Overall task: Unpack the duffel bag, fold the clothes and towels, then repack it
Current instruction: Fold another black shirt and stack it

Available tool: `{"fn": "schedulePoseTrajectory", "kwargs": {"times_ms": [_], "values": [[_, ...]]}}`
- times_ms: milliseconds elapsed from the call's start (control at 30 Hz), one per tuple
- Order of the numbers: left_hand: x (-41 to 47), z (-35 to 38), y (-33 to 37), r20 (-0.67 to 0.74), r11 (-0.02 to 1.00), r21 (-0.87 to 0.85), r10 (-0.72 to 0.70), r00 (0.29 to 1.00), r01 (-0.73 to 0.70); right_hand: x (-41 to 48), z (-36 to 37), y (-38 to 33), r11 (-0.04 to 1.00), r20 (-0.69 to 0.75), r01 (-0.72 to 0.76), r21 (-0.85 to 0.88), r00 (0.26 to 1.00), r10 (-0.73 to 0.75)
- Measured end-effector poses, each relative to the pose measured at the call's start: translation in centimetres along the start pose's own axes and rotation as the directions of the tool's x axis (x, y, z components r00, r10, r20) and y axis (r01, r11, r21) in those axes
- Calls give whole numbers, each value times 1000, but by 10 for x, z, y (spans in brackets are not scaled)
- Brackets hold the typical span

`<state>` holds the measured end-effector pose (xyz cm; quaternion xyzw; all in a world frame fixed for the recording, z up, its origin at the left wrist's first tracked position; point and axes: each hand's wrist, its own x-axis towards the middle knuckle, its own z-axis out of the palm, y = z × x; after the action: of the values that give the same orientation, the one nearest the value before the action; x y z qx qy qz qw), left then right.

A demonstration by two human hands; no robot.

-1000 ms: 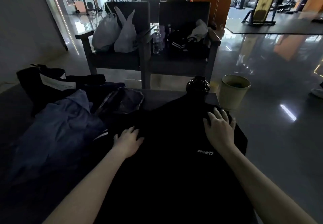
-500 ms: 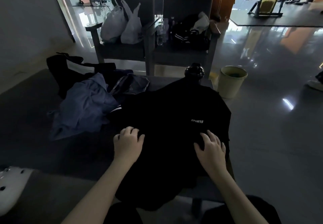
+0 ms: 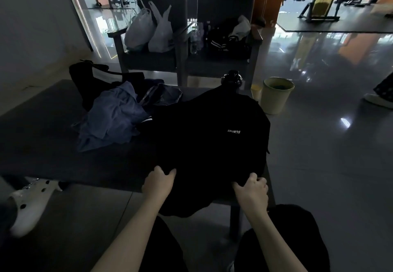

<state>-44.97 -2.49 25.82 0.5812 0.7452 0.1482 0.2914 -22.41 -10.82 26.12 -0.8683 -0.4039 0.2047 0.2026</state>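
A black shirt point(image 3: 204, 144) with small white "SPORTS" lettering lies spread on the dark low table point(image 3: 42, 144), its near hem hanging over the front edge. My left hand point(image 3: 158, 181) pinches the hem on the left side. My right hand point(image 3: 251, 190) grips the hem on the right side. A crumpled blue garment point(image 3: 110, 118) lies to the left of the shirt. Behind it sits the black duffel bag point(image 3: 89, 78), with a dark shiny garment point(image 3: 163, 97) beside it.
A black bottle point(image 3: 231, 79) stands at the table's far edge. A pale waste bin point(image 3: 276, 94) is on the floor to the right. Two chairs point(image 3: 187, 59) behind hold plastic bags and clothes. A white shoe point(image 3: 29, 203) is at lower left; someone's foot point(image 3: 378, 99) is at far right.
Both hands slid from the shirt's upper part down toward me to its near hem and closed on the fabric. The view pulled back from the table.
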Motion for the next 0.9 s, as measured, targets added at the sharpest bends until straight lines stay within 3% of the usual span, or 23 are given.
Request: {"fn": "schedulePoseTrajectory", "kwargs": {"times_ms": [133, 300, 367, 433, 500, 533, 733, 833, 900], "values": [[-9, 10, 12, 134, 973, 212, 61, 989, -89, 5, 4, 2, 992, -32, 46, -122, 998, -50], [-20, 20, 16, 26, 909, 364, 209, 978, -204, 17, 11, 2, 975, -102, 137, -173, 983, -156], [-20, 20, 13, -14, 942, 244, 239, 971, -228, 19, 9, 5, 983, -162, 183, -1, 970, -181], [-16, 12, 14, -14, 979, -104, 176, 984, -177, 20, 2, 7, 942, -209, 195, 273, 968, -140], [-12, -2, 19, 37, 908, -412, 102, 994, -77, 24, -7, 6, 848, -199, 157, 506, 978, -62], [-9, -8, 22, 58, 882, -468, 92, 994, -54, 26, -11, 5, 794, -186, 142, 591, 982, -37], [11, -33, 39, 82, 824, -560, 158, 984, -86, 36, -37, -22, 521, -211, 144, 841, 975, 71], [20, -33, 43, 56, 842, -528, 167, 984, -113, 46, -41, -33, 477, -198, 109, 872, 970, 140], [18, -29, 41, 161, 851, -512, 225, 961, -114, 51, -36, -36, 479, -96, 25, 877, 987, 125]]}}
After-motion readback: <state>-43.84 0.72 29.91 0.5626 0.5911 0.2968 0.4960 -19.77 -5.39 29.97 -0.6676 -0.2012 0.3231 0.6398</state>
